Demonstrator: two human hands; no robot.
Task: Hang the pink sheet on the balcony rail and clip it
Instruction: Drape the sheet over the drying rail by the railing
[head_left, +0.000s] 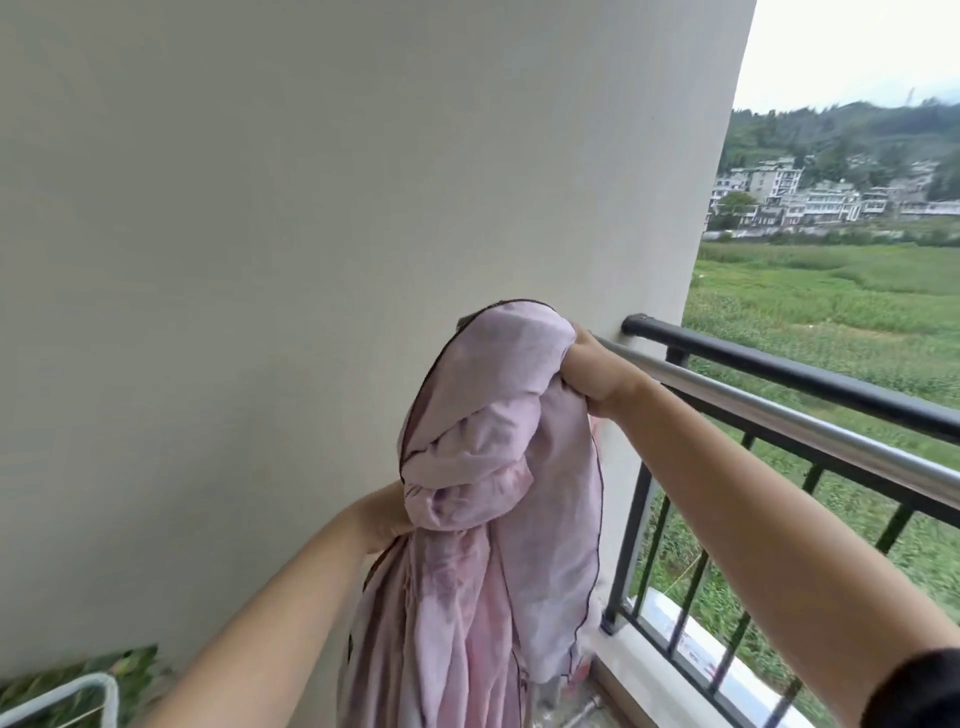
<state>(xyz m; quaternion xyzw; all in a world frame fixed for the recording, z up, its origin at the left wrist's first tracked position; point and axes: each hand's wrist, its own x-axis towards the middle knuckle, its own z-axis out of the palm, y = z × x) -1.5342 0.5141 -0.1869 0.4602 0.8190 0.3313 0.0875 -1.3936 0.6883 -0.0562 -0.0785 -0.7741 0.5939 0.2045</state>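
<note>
The pink sheet (483, 467) hangs bunched in a long bundle with a dark hem, in front of the white wall. My right hand (597, 374) grips its top, raised close to the left end of the silver rail (810, 431). My left hand (379, 514) holds the bundle lower down from the left, mostly hidden behind the cloth. The sheet's lower part drops out of view at the bottom. No clip is in sight.
A black balcony railing (831, 374) with vertical bars runs just beyond the silver rail, both meeting the white wall (311, 208) at their left end. A white frame (78, 696) over green leaves sits at the bottom left. Fields and houses lie beyond.
</note>
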